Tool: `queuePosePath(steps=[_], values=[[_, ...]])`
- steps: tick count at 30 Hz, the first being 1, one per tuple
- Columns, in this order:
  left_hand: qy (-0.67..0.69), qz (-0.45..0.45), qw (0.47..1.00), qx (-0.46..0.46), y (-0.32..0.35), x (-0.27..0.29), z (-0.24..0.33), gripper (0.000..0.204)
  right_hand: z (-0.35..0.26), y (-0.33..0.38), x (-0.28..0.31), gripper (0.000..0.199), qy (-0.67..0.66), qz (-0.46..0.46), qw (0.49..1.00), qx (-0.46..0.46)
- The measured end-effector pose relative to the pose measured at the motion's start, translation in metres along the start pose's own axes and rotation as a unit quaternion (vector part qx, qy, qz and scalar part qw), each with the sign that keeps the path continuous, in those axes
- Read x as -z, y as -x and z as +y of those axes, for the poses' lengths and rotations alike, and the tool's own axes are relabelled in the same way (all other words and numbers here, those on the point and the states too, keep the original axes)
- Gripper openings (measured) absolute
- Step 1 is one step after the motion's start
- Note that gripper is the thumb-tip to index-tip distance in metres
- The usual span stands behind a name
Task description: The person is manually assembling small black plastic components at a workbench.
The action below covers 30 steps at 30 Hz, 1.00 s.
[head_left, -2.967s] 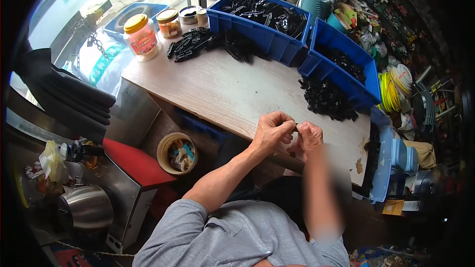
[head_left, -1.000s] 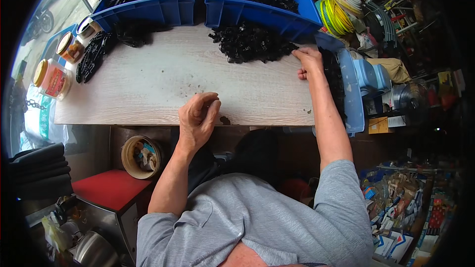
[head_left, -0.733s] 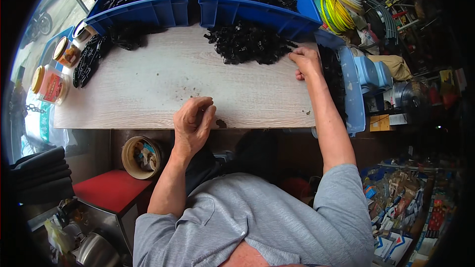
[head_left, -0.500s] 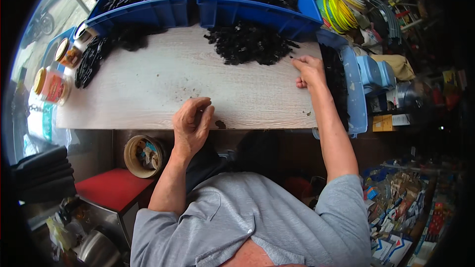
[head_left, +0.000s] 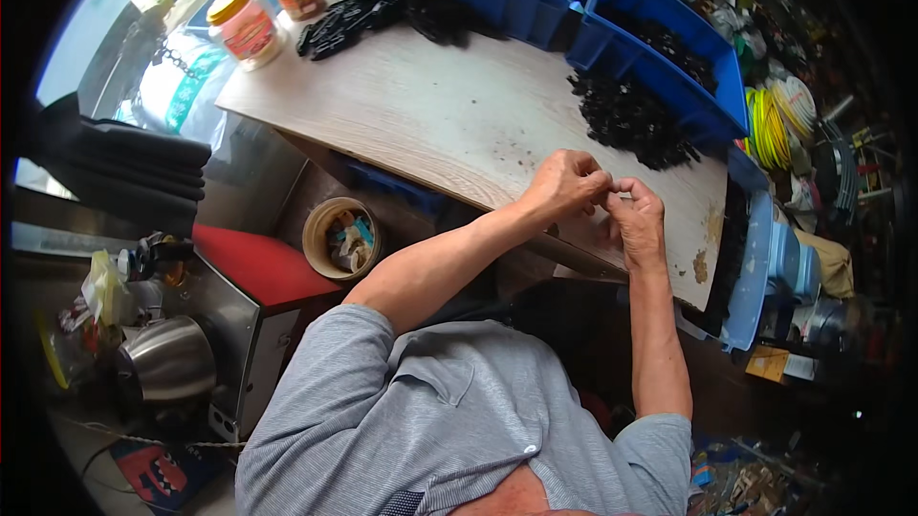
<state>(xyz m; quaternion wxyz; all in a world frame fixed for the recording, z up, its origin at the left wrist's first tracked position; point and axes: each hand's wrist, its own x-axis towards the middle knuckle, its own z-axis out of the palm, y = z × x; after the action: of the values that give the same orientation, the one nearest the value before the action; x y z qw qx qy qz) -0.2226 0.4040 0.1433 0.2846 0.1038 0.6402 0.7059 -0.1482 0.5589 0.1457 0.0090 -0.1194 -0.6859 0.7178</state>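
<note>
In front of you, the pale rectangular wood-grain counter (head_left: 411, 100) looks matt, with rough brown patches (head_left: 700, 267) near one corner; the deep blue rectangular bins (head_left: 478, 0) look like smooth plastic, and the small black plastic-looking pieces (head_left: 626, 119) heaped beside them show faint glossy glints. Your grey short-sleeved shirt (head_left: 459, 401) is matt, finely lined cloth, and the rounded silver metal pot (head_left: 170, 363) to your left shines

1. Yellow-lidded jar (head_left: 245, 26): I see a red label (head_left: 251, 36) with lettering, too small for me to read.
2. White sack (head_left: 161, 86): I note pale characters along its green band (head_left: 185, 100), blurred.
3. Cabinet side panel (head_left: 272, 351): small dark marks, which I can't make out.
</note>
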Motion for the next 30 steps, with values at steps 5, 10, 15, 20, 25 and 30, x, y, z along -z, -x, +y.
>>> queuePosePath(steps=[5,10,15,20,25,30], values=[[0.083,-0.025,0.996,0.028,0.007,0.015,-0.001,0.013,0.002,0.001,-0.009,0.023,0.024,0.003,1.000,-0.004],[0.170,-0.023,0.985,-0.012,0.012,0.024,-0.009,0.009,-0.002,0.001,-0.021,0.024,0.019,0.012,1.000,-0.009],[0.242,-0.052,0.969,-0.018,0.010,0.030,-0.013,0.009,-0.001,0.000,-0.023,0.022,-0.009,0.000,1.000,0.000],[-0.096,0.093,0.962,-0.237,0.002,0.050,-0.005,0.015,0.006,0.001,-0.030,0.020,-0.054,0.035,0.998,0.028],[-0.499,0.423,0.622,-0.430,-0.066,0.170,0.049,0.025,0.008,0.003,-0.032,0.020,-0.091,0.049,0.993,0.053],[-0.659,0.412,0.563,-0.280,-0.105,0.241,0.040,0.027,0.010,0.002,-0.033,0.019,-0.093,0.056,0.993,0.041]])
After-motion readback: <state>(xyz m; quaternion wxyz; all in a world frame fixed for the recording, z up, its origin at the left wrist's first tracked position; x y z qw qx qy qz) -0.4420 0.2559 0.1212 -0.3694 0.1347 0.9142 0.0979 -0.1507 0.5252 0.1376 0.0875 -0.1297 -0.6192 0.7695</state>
